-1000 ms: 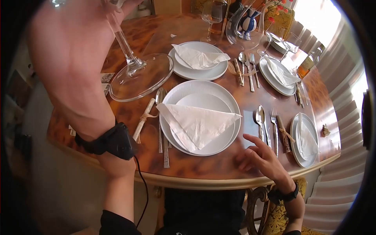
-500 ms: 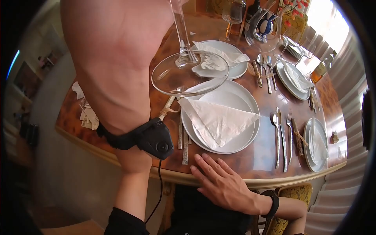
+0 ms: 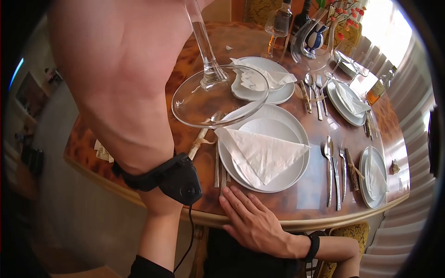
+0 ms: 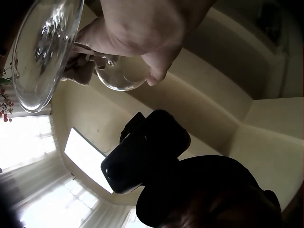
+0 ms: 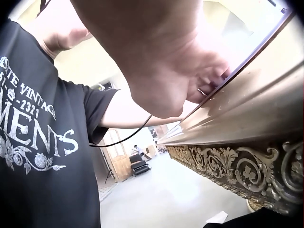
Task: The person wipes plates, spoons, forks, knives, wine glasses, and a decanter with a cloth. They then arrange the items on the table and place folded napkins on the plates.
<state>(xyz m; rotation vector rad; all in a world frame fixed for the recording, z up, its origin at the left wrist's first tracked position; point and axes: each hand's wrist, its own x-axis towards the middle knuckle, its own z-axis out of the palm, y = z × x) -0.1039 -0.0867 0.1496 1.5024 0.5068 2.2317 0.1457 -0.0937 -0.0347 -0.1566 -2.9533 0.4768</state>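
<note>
Raised close to the head camera, my left hand (image 3: 120, 74) grips a clear stemmed wine glass (image 3: 202, 44). The glass's round foot overlaps the plates in that view. From the left wrist, fingers wrap the glass (image 4: 42, 57) near where stem meets bowl, and part of the bowl is hidden behind the hand. My right hand (image 3: 257, 222) lies at the table's front edge with fingers straight, fingertips right at the handle ends of the cutlery (image 3: 218, 162). Beyond them, a white plate (image 3: 299, 162) carries a folded white napkin (image 3: 266, 153).
More plates (image 3: 282, 95) with napkins stand farther back and to the right. A knife (image 3: 337, 185), spoon and fork lie right of the near plate. Bottles (image 3: 282, 28) and a carafe (image 3: 299, 51) stand at the back. A carved trim (image 5: 228, 166) runs under the table edge.
My right hand has moved left from the right side of the plate to the table edge by the cutlery, its fingers straightening. The held glass has shifted right in the head view.
</note>
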